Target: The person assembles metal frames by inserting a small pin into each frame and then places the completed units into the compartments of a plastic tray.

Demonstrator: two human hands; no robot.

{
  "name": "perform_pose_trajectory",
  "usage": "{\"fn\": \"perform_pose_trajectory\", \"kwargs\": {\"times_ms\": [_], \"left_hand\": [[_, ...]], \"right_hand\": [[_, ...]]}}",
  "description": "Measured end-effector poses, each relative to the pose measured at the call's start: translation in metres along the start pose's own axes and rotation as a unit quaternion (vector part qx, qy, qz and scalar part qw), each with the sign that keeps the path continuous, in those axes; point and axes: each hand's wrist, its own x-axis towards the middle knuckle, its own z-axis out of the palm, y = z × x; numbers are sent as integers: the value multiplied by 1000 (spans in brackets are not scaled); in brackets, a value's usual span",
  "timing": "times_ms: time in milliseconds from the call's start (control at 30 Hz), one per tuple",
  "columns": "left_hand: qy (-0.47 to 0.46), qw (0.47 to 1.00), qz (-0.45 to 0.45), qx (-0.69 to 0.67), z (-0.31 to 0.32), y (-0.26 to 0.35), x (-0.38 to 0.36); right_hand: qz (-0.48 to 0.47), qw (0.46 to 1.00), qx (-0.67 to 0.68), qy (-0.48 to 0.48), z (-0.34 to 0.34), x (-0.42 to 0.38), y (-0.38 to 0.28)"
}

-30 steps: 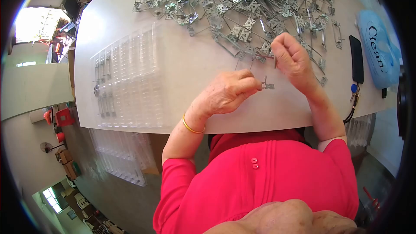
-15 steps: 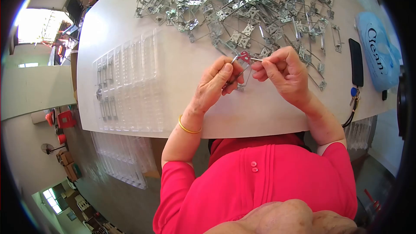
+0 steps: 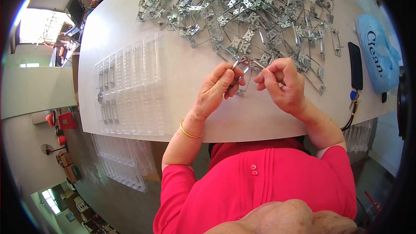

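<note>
My left hand (image 3: 219,86) is closed, its thumb and fingers pinching a small metal bracket (image 3: 245,61) with thin rods attached. The bracket plate sticks out past the fingertips, and part of the piece is hidden in the grip. Just to the right, my right hand (image 3: 284,84) has thumb and index finger pressed together. A short shiny rod (image 3: 258,64) slants beside its fingertips; whether the fingers hold it or something smaller cannot be made out. Beyond both hands lies a large tangled pile of similar metal brackets with rods (image 3: 242,6).
Clear plastic trays (image 3: 134,86) lie at left on the white table (image 3: 186,123), a few metal pieces in their slots. At right are a black phone-like case (image 3: 355,65), keys on a strap (image 3: 354,97) and a blue "Clean" pack (image 3: 377,56). More plastic trays (image 3: 121,158) sit below the table edge.
My right hand has shifted slightly down, its fingertips lower than the short rod they were pinching. The bracket in my left hand has turned and looks less red. The view has shifted a little.
</note>
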Motion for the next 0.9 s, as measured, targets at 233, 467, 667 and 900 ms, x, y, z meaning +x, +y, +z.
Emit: {"fn": "perform_pose_trajectory", "kwargs": {"times_ms": [233, 467, 667, 900], "left_hand": [[5, 1000, -10, 9, 1, 2, 0], [-15, 993, 51, 103, -3, -2, -4], [-19, 966, 117, 231, -5, -1, -2], [-25, 919, 235, 315, -4, -1, 4]], "right_hand": [[23, 1000, 21, -2, 1, 1, 1], [37, 999, 24, 4, 3, 1, 0], [143, 985, 90, -35, 1, 3, -10], [229, 936, 256, -77, -2, 6, -13]]}}
